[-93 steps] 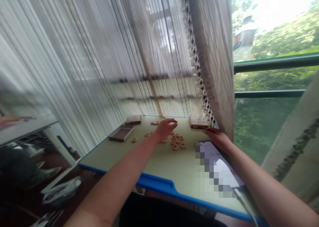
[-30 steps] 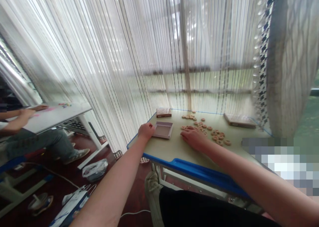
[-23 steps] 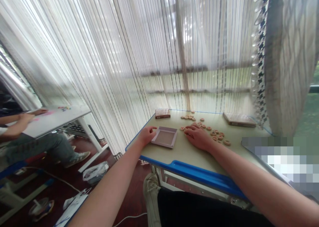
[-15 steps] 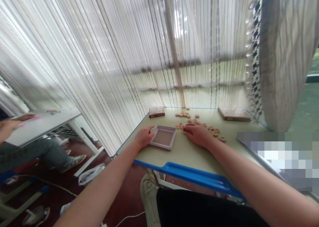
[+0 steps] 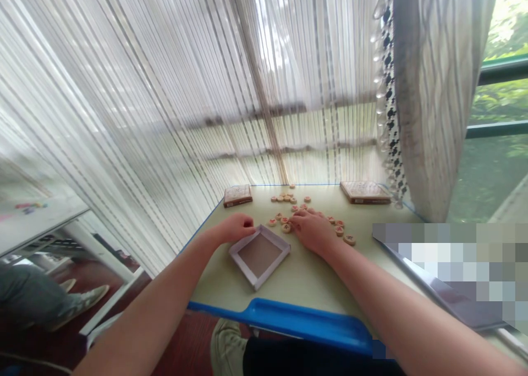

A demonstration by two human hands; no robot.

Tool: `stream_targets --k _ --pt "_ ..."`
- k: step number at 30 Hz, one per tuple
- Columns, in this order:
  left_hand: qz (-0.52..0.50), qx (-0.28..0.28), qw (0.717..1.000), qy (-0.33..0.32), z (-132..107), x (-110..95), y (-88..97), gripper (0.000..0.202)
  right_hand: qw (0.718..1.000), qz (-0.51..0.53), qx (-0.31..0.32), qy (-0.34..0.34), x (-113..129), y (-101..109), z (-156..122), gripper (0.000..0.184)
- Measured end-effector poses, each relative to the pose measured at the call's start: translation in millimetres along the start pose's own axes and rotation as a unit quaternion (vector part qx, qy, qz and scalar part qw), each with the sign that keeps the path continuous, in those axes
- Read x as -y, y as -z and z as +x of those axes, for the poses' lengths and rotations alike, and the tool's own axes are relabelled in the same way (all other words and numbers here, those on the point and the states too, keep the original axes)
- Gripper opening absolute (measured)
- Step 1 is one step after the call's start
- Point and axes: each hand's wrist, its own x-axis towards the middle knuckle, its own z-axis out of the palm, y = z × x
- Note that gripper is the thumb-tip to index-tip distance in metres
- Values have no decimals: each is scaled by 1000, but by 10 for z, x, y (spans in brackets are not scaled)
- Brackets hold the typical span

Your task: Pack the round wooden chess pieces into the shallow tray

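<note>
My left hand (image 5: 236, 227) is closed, with its thumb and fingers at the far left corner of a shallow open box (image 5: 242, 267). The box is turned cornerwise on the table, and its bare inside shows. Palm down, my right hand (image 5: 313, 230) reaches among round wooden Chinese chess pieces (image 5: 286, 228) marked in red or dark characters. Its fingers are bent and close together; whatever lies under the fingertips is hidden. More Chinese chess pieces (image 5: 349, 239) lie right of that hand, and a small group (image 5: 286, 198) is farther back.
Two flat printed boxes stand at the back, one left (image 5: 237, 195) and one right (image 5: 365, 192). The pale table (image 5: 214, 277) has a blue front trough (image 5: 309, 322). A string curtain (image 5: 198, 90) hangs behind. Another table (image 5: 61, 216) and a person's leg (image 5: 33, 293) are at left.
The shallow box has swivelled cornerwise and come nearer, with my left hand at its far left corner. My right hand remains among the pieces. The view has swung right.
</note>
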Motion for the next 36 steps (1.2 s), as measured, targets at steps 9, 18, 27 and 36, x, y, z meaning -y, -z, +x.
stream_targets --k 9,18,27,36 --pt "-22 216 973 77 234 -315 182 47 980 135 -76 -128 -176 63 156 45" --pt "93 -165 971 -146 1096 -301 -263 38 992 85 -97 -8 -92 88 53 30" --pt "45 -176 975 -129 1050 -173 -395 31 994 55 12 96 39 163 -23 32" --pt "80 -201 969 -118 958 -169 -395 32 997 27 17 71 37 261 -49 22"
